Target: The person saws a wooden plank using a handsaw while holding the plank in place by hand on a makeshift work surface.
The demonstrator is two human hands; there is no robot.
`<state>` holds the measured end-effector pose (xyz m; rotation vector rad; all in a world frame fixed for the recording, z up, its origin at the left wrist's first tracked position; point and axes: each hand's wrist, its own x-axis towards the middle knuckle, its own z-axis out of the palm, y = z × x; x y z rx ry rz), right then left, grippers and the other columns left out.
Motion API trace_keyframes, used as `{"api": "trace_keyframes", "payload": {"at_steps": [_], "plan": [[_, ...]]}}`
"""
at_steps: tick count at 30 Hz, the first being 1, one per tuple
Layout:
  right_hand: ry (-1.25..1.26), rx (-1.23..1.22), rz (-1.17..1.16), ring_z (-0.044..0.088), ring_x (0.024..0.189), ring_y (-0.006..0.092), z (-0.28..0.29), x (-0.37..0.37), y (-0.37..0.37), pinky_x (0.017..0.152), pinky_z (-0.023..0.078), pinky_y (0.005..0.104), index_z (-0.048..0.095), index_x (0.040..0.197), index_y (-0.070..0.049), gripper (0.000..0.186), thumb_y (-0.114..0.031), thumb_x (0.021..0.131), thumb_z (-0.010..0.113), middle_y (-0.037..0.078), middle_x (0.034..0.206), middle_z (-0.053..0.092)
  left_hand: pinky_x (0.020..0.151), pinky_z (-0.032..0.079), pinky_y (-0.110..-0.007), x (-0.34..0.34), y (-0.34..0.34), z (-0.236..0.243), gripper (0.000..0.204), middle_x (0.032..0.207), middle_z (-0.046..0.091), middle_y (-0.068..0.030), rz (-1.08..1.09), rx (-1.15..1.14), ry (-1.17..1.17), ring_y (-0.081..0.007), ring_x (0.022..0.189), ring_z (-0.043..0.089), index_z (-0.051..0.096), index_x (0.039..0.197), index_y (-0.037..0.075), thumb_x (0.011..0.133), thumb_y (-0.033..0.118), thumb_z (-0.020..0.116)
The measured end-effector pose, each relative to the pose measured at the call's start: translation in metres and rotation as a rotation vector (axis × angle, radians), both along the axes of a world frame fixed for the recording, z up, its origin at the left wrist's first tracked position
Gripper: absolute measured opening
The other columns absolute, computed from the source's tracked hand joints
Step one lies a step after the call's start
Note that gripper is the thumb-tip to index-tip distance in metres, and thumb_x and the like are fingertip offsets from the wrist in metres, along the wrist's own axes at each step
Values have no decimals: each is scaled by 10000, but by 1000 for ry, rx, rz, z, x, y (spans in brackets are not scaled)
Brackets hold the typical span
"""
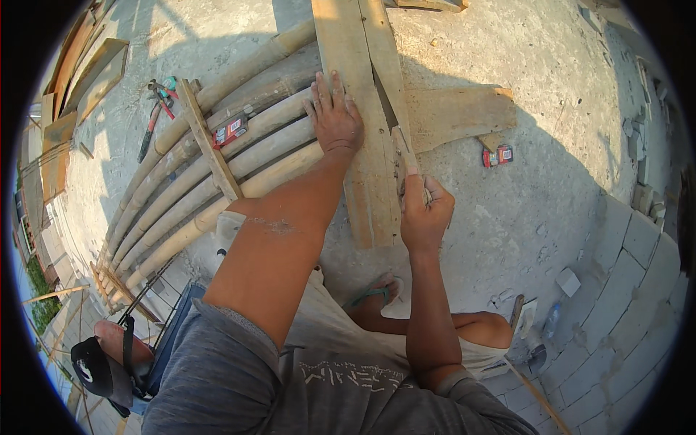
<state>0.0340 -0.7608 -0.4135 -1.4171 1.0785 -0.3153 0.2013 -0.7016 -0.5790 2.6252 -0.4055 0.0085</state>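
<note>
A long pale wooden board (348, 51) runs away from me, laid over bamboo poles (279, 116) at its left. My left hand (337, 119) presses flat on the board, fingers spread, holding nothing. In my right hand (426, 210) is the light wooden handle of a handsaw (402, 148), its forefinger stretched along it. The dark, narrow blade points away from me and lies along the right part of the board, where a thin dark line runs lengthwise. My fist hides part of the handle. Under the board, another plank (460, 116) sticks out to the right.
A wooden batten (209, 145) crosses the poles, with a red-and-white pack (230, 133) beside it. A hammer (154, 119) lies farther left. Another red pack (497, 156) sits on the concrete floor. A grey block wall (616, 290) stands right; at lower left is a person in a cap (98, 370).
</note>
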Motion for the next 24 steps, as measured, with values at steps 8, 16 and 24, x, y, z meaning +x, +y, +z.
{"api": "trace_keyframes", "payload": {"at_steps": [8, 16, 24], "plan": [[-28, -228, 68, 367, 580, 60, -20, 24, 6, 480, 281, 339, 486, 632, 3, 410, -150, 971, 660, 14, 530, 416, 1262, 84, -593, 0, 2, 4, 652, 1692, 224, -169, -4, 2, 17, -360, 1569, 186, 249, 1653, 203, 1053, 355, 454], [-2, -276, 61, 411, 583, 40, -48, 47, -13, 479, 314, 294, 561, 651, -6, 348, -123, 950, 695, 3, 557, 505, 1258, 75, -607, -2, -3, -3, 660, 1663, 258, -197, -23, 11, -6, -379, 1560, 196, 246, 1652, 196, 1052, 366, 463], [20, -184, 38, 411, 588, 23, 11, -58, 37, 493, 311, 263, 463, 616, -30, 398, -78, 947, 679, -15, 560, 478, 1256, 65, -610, 3, 3, 1, 657, 1648, 276, -208, -21, -9, 8, -381, 1560, 190, 245, 1651, 176, 1052, 361, 443]]}}
